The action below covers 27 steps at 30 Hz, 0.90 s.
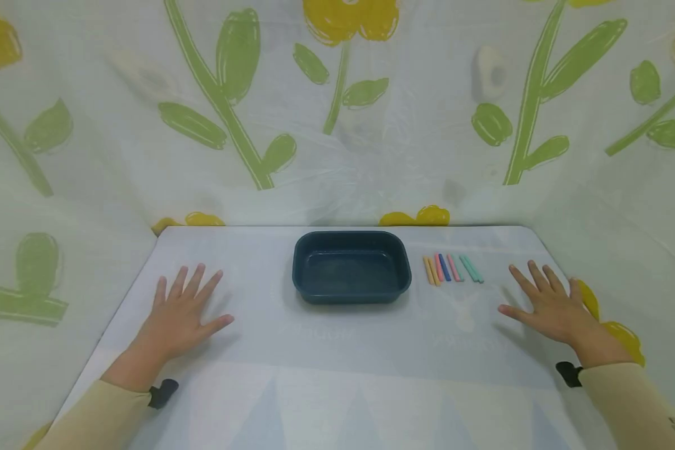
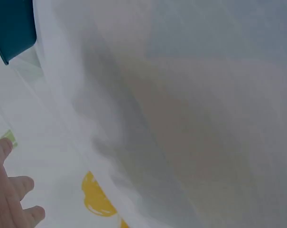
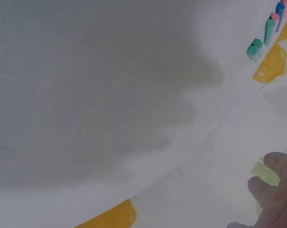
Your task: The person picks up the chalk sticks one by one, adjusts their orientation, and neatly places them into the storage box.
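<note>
A dark teal rectangular basin (image 1: pixel 351 299) stands at the back middle of the table, with nothing visible inside. Its corner (image 2: pixel 13 28) shows at the top left of the left wrist view. To its right lies a row of coloured sticks like chalk (image 1: pixel 444 267), in yellow, pink, blue and green; some of these sticks (image 3: pixel 269 32) appear at the right wrist view's top right. My left hand (image 1: pixel 174 319), fingers spread, is over the table left of the basin, holding nothing. Likewise spread and holding nothing, my right hand (image 1: pixel 554 309) is right of the sticks, apart from them.
The pale table (image 1: pixel 326 350) has faint lettering and light blue triangles towards the front. White sheeting (image 1: pixel 405 169) with green leaves and yellow flowers rises behind it and on both sides. A black strap piece (image 1: pixel 163 394) shows at the left wrist, another (image 1: pixel 568 374) at the right.
</note>
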Tool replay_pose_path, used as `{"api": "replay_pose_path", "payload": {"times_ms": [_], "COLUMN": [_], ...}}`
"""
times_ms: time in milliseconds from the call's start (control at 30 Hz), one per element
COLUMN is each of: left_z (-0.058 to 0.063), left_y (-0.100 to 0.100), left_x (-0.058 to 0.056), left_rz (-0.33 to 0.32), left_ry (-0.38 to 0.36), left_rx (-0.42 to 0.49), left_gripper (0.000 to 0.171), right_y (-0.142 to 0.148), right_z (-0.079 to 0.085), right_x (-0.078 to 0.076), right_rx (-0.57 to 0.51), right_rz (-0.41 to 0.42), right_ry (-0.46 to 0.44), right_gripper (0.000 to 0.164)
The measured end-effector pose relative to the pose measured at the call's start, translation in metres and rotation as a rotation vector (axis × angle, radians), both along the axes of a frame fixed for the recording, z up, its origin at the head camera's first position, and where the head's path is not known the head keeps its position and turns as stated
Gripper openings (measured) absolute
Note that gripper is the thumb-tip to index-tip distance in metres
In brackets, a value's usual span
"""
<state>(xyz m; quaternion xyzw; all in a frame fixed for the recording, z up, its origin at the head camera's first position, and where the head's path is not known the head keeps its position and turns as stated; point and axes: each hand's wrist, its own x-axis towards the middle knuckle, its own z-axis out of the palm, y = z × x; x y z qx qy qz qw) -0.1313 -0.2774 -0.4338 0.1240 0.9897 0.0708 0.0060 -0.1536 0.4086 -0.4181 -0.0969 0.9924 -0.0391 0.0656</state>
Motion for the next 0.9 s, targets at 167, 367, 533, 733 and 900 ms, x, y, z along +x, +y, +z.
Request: {"api": "replay_pose_path", "payload": {"times_ms": [167, 367, 533, 733, 900], "left_z": [0.0, -0.001, 0.0, 0.002, 0.002], "left_y": [0.007, 0.018, 0.029, 0.04, 0.049], "left_x": [-0.001, -0.003, -0.005, -0.009, -0.016], "left_rz": [0.004, -0.002, 0.0, 0.004, 0.002], "left_ry": [-0.013, 0.004, -0.002, -0.029, -0.041], "left_rx": [0.017, 0.045, 0.068, 0.087, 0.119], "left_gripper": [0.096, 0.094, 0.094, 0.094, 0.094], "right_y": [-0.004, -0.009, -0.013, -0.019, -0.026], "right_z": [0.003, 0.003, 0.002, -0.002, -0.002], "right_x": [0.0, -0.001, -0.003, -0.006, -0.013], "right_rx": [-0.016, -0.041, -0.068, -0.102, -0.092], "right_rz": [-0.003, -0.018, -0.024, -0.015, -0.019], "right_ry": [-0.016, -0.017, -0.004, 0.024, 0.041], "right_gripper": [0.099, 0.098, 0.096, 0.092, 0.091]}}
